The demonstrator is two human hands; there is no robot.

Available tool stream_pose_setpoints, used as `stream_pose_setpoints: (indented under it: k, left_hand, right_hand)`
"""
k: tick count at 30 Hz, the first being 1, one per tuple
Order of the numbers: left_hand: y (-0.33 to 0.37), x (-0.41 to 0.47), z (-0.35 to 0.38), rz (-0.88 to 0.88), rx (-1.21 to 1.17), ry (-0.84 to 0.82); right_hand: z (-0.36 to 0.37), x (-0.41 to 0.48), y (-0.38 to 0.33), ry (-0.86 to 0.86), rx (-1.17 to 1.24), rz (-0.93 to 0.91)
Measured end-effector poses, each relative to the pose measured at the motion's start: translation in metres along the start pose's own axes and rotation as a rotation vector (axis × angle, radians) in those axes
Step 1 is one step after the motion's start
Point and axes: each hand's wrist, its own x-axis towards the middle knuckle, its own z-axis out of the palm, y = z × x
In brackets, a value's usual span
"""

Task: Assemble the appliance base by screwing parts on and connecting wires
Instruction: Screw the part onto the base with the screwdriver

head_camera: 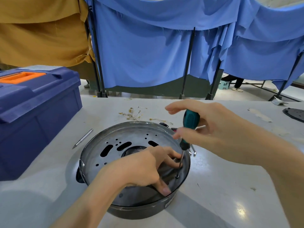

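- The left hand [141,168] comes in from the lower left of the frame and reaches into the appliance base [92,150]; its fingers are bent over a dark part [166,174] and the thumb presses the near edge of this part, so the hand holds it down
- I judge this hold must stay firm, so that the hole of the part does not slip away from the hole under it
- The screw [177,176] sits at the lower right inside of the base, close to the wall; the tip of the screwdriver [190,120] stands on it
- The shaft leans a little toward the upper right; bringing it more upright over the screw probably keeps the tip from jumping out
- The left fingertips are just beside the shaft and can guide it, but a slip could hit them
- The right hand [218,129], right of centre, wraps the teal handle with curled fingers and thumb, the forefinger stretched out above it; push down lightly while turning
- The base rests on the grey table [230,195] at the centre of the frame
- Behind it lie small brass wire terminals [133,114], probably for the wiring step, well apart from a metal pen-like tool [83,138] at the left
- A blue toolbox [37,112] stands at the far left
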Motion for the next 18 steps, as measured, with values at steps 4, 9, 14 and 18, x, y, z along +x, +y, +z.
stream_pose_setpoints:
  k: [4, 9, 14, 18]
  left_hand:
    - [-0.002, 0.000, -0.001, 0.061, 0.026, -0.025]
    - [0.004, -0.004, -0.002, 0.080, -0.115, 0.055]
    - [0.013, -0.007, -0.001, 0.149, -0.244, 0.103]
    - [0.013, -0.006, 0.000, 0.125, -0.266, 0.090]
  right_hand:
    - [-0.002, -0.001, 0.001, 0.048, 0.068, -0.032]
    - [0.021, 0.009, -0.006, 0.385, -0.116, -0.141]
    - [0.029, 0.010, -0.013, 0.520, -0.259, -0.134]
    - [0.028, 0.008, -0.012, 0.562, -0.338, -0.085]
